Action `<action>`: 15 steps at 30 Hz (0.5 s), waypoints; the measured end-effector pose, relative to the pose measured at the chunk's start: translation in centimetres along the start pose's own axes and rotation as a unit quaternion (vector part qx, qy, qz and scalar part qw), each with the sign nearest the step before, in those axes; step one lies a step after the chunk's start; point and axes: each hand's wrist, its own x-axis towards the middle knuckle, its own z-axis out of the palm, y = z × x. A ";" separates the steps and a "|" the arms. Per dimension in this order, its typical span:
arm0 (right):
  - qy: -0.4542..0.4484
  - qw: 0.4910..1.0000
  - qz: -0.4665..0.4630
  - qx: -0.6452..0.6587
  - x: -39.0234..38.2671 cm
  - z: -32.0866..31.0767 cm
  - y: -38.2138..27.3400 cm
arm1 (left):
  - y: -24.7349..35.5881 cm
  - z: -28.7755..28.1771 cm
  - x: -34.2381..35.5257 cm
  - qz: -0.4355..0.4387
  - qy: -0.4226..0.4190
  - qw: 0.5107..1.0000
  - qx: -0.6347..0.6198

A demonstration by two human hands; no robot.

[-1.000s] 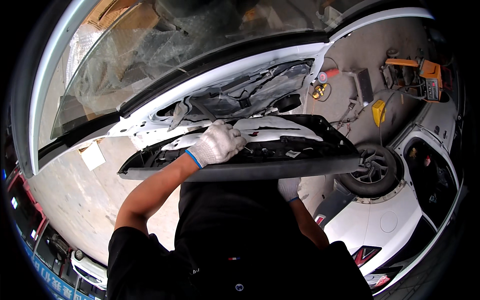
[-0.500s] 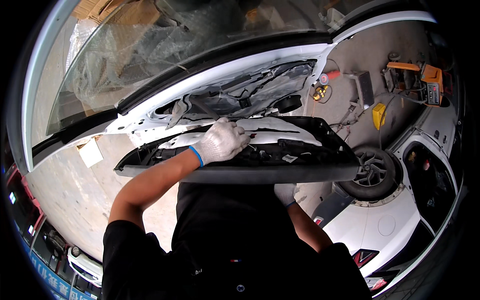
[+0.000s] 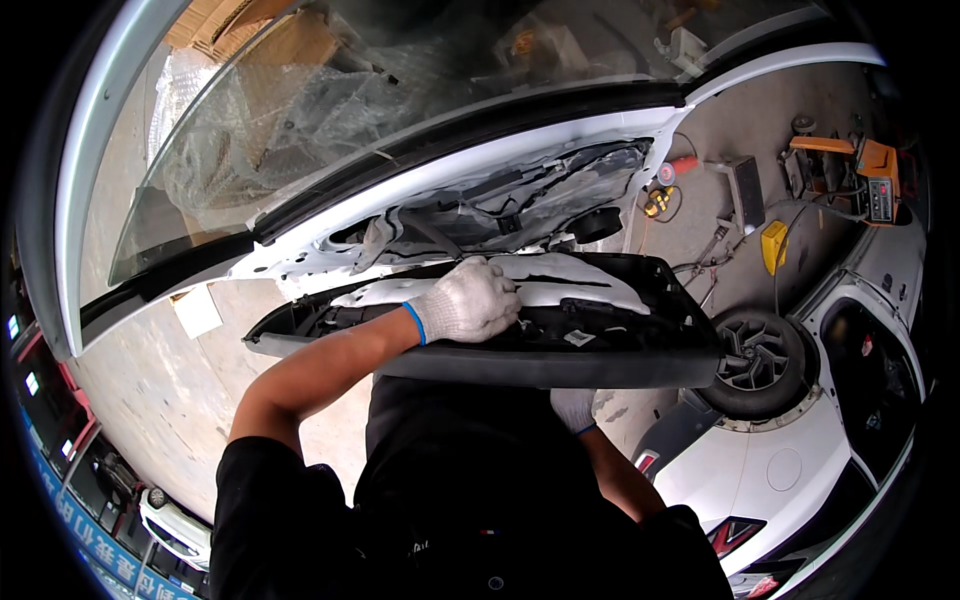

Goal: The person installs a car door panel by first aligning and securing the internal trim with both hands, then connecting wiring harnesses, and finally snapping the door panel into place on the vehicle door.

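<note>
A black car door trim panel (image 3: 540,369) lies before my body, its inner side turned up with white padding (image 3: 590,280), clips and wiring showing. My left hand (image 3: 467,300), in a whitish knit glove with a blue cuff, is over the middle of that inner side. Its fingers are curled closed, and whatever they hold is hidden beneath them. Under the panel's near edge, to the right, shows part of my gloved right hand (image 3: 574,408); the panel covers its fingers. Just beyond stands the white car door (image 3: 400,185), its inner cavity exposed and its window glass (image 3: 330,130) raised.
On the right are a white car body (image 3: 745,455) with a wheel (image 3: 758,360), an orange machine (image 3: 872,180), a yellow block-shaped item (image 3: 774,246) and a red-grey power tool (image 3: 677,169). Bubble wrap (image 3: 215,165) and cardboard (image 3: 215,25) lie behind the glass. A white sheet (image 3: 197,312) is on the floor.
The whole view has shifted, so the scene sits slightly lower and further right. My left hand stays closed at about the same place on the panel; a small red bit by its fingertips is now hidden.
</note>
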 end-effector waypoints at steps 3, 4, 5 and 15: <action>-0.006 1.000 -0.017 -0.013 -0.2 0.8 1.1 | 0.1 0.2 0.1 0.011 0.009 1.000 0.014; -0.006 0.999 -0.024 -0.030 -0.3 0.9 1.2 | 0.0 0.2 0.0 0.015 0.007 1.000 0.023; 0.015 0.997 -0.044 -0.068 -0.6 1.6 1.7 | -0.1 0.2 0.0 0.020 0.006 0.999 0.031; -0.103 0.993 0.029 0.040 0.9 -3.0 -3.5 | -0.5 -0.8 0.8 0.022 0.002 0.999 0.032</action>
